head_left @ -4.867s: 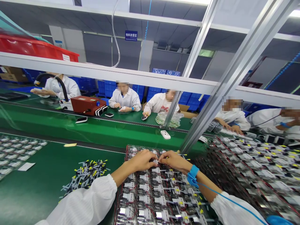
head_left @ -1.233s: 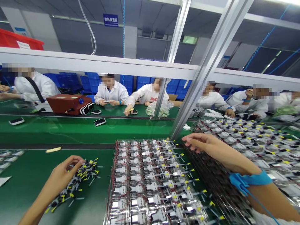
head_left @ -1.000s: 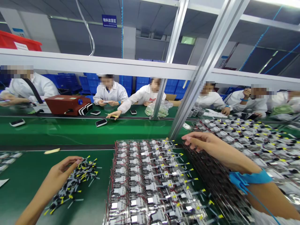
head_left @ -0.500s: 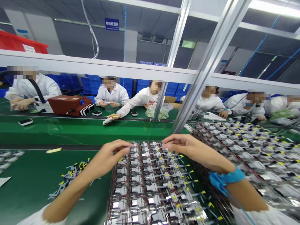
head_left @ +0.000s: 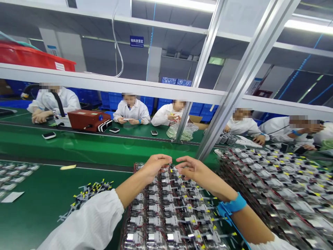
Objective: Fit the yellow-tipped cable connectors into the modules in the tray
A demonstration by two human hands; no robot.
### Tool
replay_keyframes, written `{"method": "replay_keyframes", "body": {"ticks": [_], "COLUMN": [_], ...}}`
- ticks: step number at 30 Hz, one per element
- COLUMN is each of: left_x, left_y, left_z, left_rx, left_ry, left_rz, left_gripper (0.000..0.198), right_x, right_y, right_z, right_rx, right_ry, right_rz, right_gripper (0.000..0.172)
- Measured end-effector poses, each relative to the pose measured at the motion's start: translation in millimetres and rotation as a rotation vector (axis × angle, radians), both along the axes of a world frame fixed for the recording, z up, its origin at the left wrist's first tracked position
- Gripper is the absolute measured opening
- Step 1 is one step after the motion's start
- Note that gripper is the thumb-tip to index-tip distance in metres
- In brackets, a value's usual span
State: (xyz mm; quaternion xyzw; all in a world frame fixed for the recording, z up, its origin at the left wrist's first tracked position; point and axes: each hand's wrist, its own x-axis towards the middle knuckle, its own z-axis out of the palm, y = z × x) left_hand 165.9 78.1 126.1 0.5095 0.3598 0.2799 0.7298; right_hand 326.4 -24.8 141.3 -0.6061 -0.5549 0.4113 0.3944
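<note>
A clear tray [head_left: 166, 222] packed with several small modules and red wires lies in front of me on the green bench. My left hand [head_left: 155, 166] hovers over the tray's far edge, fingers pinched on a small yellow-tipped strip. My right hand [head_left: 191, 168] meets it there, fingers curled and pinching at the same spot; what it grips is too small to name. A blue strap [head_left: 232, 206] circles my right wrist. A loose pile of yellow-tipped strips [head_left: 87, 194] lies on the bench to the left.
More stacked trays of modules [head_left: 281, 180] fill the right side. A slanted metal post [head_left: 234, 90] rises behind the tray. A green conveyor [head_left: 91, 146] carries small devices; several people in white coats sit beyond it. A red box [head_left: 87, 119] stands at the far left.
My left hand left the pile of strips and came right to the tray's far edge. My right hand moved left from the side stack to meet it.
</note>
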Motion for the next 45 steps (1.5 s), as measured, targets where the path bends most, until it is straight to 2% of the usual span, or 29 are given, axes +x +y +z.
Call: {"method": "replay_keyframes", "body": {"ticks": [3,10,15,19,23,25,26,29,31,34,36,41,43,45], "left_x": [1,-2,-6,-7,-3,-1,0,0,-1,-4,-5,-8,-10,-12], "left_y": [-2,-5,-4,-6,-2,7,13,33,43,49,49,51,52,53], "left_z": [-0.5,-1.0,-1.7,-3.0,-10.0,-18.1,-23.1,-39.9,-50.2,-61.2,-64.7,-62.4,-60.1,-58.9], "left_rx": [-0.058,-0.095,-0.061,-0.016,0.042,0.158,0.299,0.869,1.110,1.239,1.305,1.547,1.620,1.602], "left_ry": [-0.019,-0.075,-0.140,-0.208,-0.265,-0.199,-0.110,0.245,0.388,0.457,0.492,0.625,0.657,0.617], "left_rz": [0.036,0.015,0.012,-0.019,-0.075,-0.100,-0.126,-0.252,-0.344,-0.472,-0.540,-0.684,-0.696,-0.668], "left_gripper": [0.031,0.027,0.026,0.032,0.036,0.032,0.029,0.020,0.017,0.020,0.023,0.035,0.031,0.023], "right_x": [-3,-3,1,2,3,6,9,18,25,31,31,28,26,24], "right_y": [1,8,9,12,20,25,27,34,40,48,52,58,60,62], "right_z": [-2.7,-5.3,-6.4,-9.4,-13.0,-15.0,-16.3,-22.4,-28.4,-39.4,-46.8,-60.7,-63.8,-65.8], "right_rx": [0.003,0.046,0.069,0.062,0.081,0.084,0.079,0.042,0.006,-0.071,-0.125,-0.210,-0.220,-0.230], "right_ry": [-0.002,-0.041,-0.101,-0.091,-0.074,-0.071,-0.071,-0.095,-0.142,-0.246,-0.311,-0.400,-0.398,-0.387], "right_rz": [0.012,0.003,-0.015,-0.025,-0.023,-0.031,-0.037,-0.056,-0.064,-0.061,-0.055,-0.060,-0.069,-0.073], "right_gripper": [0.046,0.038,0.033,0.040,0.036,0.029,0.026,0.019,0.016,0.010,0.015,0.022,0.021,0.021]}}
